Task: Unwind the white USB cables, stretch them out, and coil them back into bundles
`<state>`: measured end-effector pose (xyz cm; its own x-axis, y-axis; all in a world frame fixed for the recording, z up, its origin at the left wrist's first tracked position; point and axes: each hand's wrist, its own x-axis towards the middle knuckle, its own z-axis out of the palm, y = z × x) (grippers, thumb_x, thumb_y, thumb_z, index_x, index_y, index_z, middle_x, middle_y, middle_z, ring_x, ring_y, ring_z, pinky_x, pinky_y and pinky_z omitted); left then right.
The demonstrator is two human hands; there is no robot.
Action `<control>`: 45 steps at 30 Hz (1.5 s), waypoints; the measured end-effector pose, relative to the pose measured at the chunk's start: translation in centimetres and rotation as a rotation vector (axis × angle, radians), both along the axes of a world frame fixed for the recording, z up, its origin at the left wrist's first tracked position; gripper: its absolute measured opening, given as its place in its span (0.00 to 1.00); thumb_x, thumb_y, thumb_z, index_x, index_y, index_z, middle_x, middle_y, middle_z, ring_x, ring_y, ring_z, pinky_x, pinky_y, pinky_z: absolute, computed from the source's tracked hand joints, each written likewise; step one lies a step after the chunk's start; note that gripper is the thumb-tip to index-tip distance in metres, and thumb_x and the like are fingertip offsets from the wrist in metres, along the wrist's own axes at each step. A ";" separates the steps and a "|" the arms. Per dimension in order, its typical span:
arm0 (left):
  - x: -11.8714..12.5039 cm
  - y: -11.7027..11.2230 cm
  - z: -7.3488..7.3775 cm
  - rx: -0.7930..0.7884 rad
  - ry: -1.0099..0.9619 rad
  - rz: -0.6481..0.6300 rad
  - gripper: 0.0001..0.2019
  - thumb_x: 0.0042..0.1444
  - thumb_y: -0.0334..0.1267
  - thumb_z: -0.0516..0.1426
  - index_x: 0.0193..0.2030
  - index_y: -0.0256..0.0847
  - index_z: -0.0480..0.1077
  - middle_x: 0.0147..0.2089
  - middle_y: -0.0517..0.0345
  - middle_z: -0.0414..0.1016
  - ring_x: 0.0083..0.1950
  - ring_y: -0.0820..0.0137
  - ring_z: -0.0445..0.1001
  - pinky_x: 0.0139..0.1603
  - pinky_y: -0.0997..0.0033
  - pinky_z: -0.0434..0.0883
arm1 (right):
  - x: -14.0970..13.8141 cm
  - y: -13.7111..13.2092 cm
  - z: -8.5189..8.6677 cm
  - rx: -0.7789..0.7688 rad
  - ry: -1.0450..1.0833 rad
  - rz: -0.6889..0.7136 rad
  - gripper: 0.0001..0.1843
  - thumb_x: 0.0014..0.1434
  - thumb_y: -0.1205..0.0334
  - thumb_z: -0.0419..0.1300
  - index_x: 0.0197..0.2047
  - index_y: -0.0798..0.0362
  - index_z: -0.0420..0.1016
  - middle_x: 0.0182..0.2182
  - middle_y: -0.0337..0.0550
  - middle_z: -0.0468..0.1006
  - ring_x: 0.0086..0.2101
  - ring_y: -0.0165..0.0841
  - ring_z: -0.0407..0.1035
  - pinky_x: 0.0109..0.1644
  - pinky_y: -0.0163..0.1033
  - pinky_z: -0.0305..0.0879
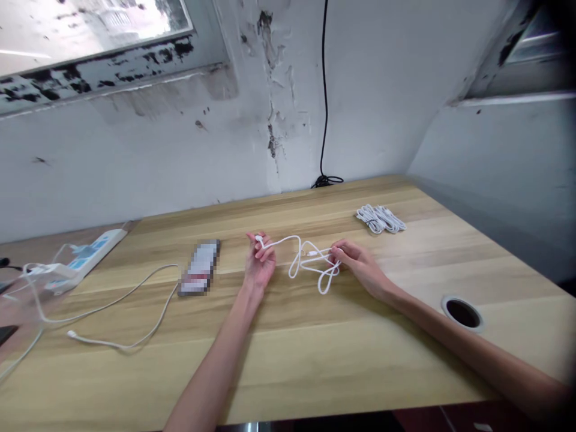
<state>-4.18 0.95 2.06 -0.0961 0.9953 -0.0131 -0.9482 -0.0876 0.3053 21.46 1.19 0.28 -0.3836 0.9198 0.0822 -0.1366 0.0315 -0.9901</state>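
Observation:
A white charging cable stretches in loose loops between my two hands above the wooden table. My left hand is turned palm up, its fingers curled round one plug end of the cable. At the other side, my right hand pinches the cable's bunched loops between thumb and fingers. Another white plug end shows among the loops, close to the right fingertips. Left of my left hand lies a phone with a blurred screen.
Two coiled white cables lie at the back right. A round cable hole is at the right. At the left are a white power strip and a loose white cable. A black cord hangs down the wall.

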 end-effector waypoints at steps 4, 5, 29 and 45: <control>-1.5 0.3 -0.3 0.034 0.046 0.106 0.16 0.72 0.34 0.45 0.33 0.36 0.66 0.21 0.69 0.57 0.16 0.84 0.53 0.17 0.88 0.55 | 0.2 0.1 0.1 0.004 -0.009 -0.007 0.15 0.62 0.47 0.61 0.37 0.51 0.74 0.30 0.38 0.75 0.31 0.31 0.69 0.38 0.39 0.65; -1.8 0.3 -0.3 0.037 0.081 0.142 0.15 0.71 0.33 0.46 0.32 0.37 0.66 0.20 0.69 0.56 0.16 0.84 0.52 0.16 0.87 0.54 | 0.2 0.1 0.2 0.022 -0.011 -0.010 0.15 0.62 0.47 0.62 0.37 0.51 0.75 0.33 0.40 0.77 0.34 0.33 0.70 0.41 0.40 0.65; -3.9 0.2 -0.3 0.044 0.340 0.171 0.15 0.70 0.41 0.50 0.31 0.39 0.63 0.20 0.71 0.51 0.15 0.82 0.45 0.17 0.83 0.53 | 0.1 -0.1 -0.2 -0.175 0.147 0.070 0.18 0.63 0.44 0.60 0.44 0.50 0.72 0.17 0.32 0.63 0.19 0.27 0.53 0.21 0.36 0.44; -3.7 -6.0 6.3 -0.115 1.080 0.060 0.16 0.54 0.42 0.67 0.46 0.33 0.75 0.30 0.63 0.63 0.21 0.86 0.52 0.18 0.84 0.52 | 0.2 0.6 0.1 -0.137 0.289 0.012 0.13 0.62 0.51 0.62 0.37 0.52 0.77 0.32 0.42 0.74 0.36 0.34 0.66 0.44 0.40 0.59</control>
<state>-7.89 -5.04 8.39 -0.1609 0.9869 0.0149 -0.1699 -0.0426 0.9845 21.62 1.78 0.42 -0.3736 0.9253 0.0655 -0.4124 -0.1025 -0.9052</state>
